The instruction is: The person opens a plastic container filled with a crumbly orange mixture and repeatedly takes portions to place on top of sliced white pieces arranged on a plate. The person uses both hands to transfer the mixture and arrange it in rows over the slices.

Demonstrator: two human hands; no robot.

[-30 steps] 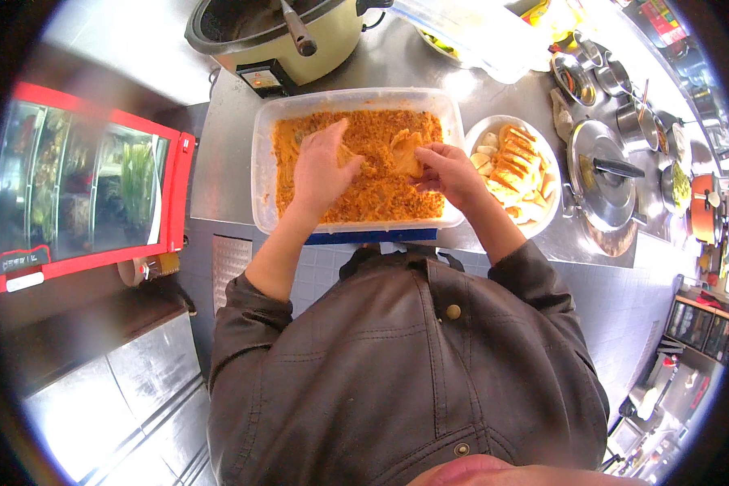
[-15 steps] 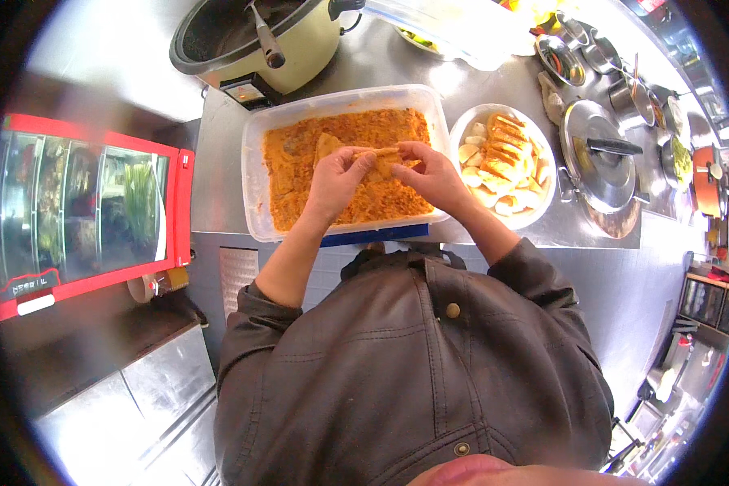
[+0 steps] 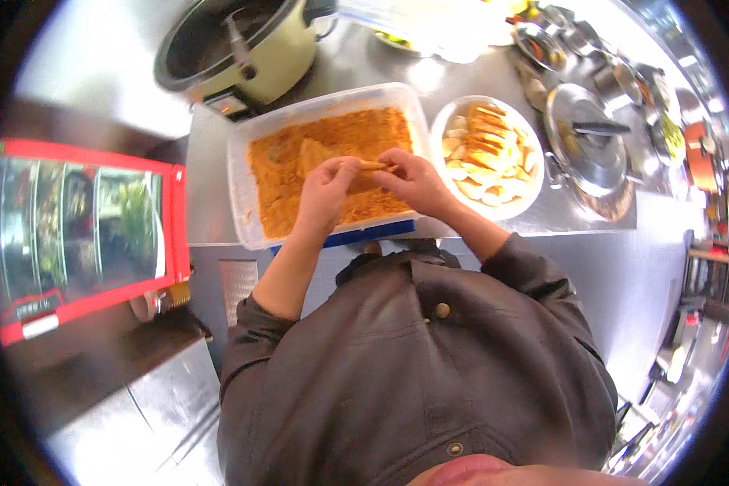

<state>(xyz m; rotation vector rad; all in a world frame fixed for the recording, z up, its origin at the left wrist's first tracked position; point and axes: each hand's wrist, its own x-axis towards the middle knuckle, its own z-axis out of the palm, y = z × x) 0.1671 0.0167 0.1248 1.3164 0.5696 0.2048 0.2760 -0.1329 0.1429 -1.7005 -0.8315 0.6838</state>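
With both hands I hold a thin, orange-coated sheet of food (image 3: 370, 164), folded over at its top edge. My left hand (image 3: 324, 190) pinches it between thumb and fingers on the left. On its right end, my right hand (image 3: 417, 182) is closed the same way. Below them is a clear plastic tub (image 3: 238, 174) containing an orange-red, crumbly seasoned mass (image 3: 274, 190). A pale orange flap (image 3: 313, 155) lies on the mass beside my left fingers. Right of the tub stands a white bowl (image 3: 530, 200) of pale pieces and browned, orange folded pieces.
A cream-coloured cooker (image 3: 287, 61) with a handled utensil in it stands behind the tub at left. Right of the bowl lies a metal lid (image 3: 571, 121) with a black handle. Several metal bowls (image 3: 535, 44) sit farther back. A red-framed glass cabinet (image 3: 176, 219) is at left.
The view has shifted, so the tub and bowl appear a little farther left and tilted. Both hands stay on the food sheet, whose top edge now looks more folded over.
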